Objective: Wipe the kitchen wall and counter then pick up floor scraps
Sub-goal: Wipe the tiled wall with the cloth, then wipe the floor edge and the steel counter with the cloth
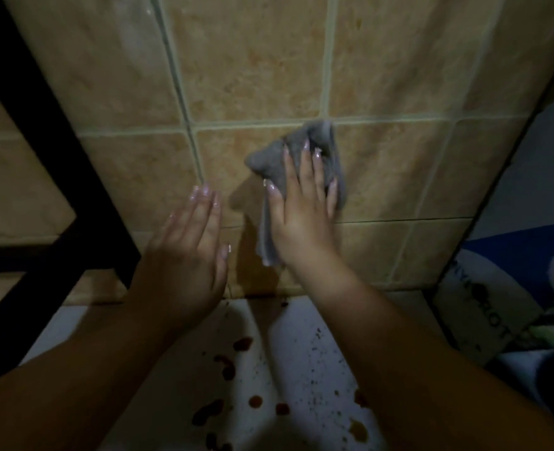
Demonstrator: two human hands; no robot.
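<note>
Far left: black metal frame (57,151), its bars crossing in front of the tiled wall (252,70) and hiding part of the lower tiles.

Left of centre: left hand (187,255), raised with the palm turned toward the wall, fingers (200,203) straight and close together, pointing up, holding nothing. Whether the fingertips actually touch the tile, cannot tell. Thumb set off to the right side. Long pale nails. Forearm running down to the lower left corner.

Centre: right hand (301,206), laid flat on a grey cloth (269,161), pressing it against a beige tile just below a grout cross. Fingers spread and nearly straight, not curled round the fabric; thumb out to the left on the cloth's edge. Cloth bunched above and left of the fingertips, one tail hanging down under the wrist. Dark shadow of hand and cloth on the tile between the two hands. Forearm slanting down to the lower right.

Below, between the forearms: white surface (301,369) at the foot of the wall, speckled with dark crumbs and strewn with reddish-brown scraps (226,366), partly covered by both arms. Bench or floor, cannot tell.

Right edge: end of the tiled wall, then a white and blue printed bag (483,307) in the dim corner, lettering unreadable.
</note>
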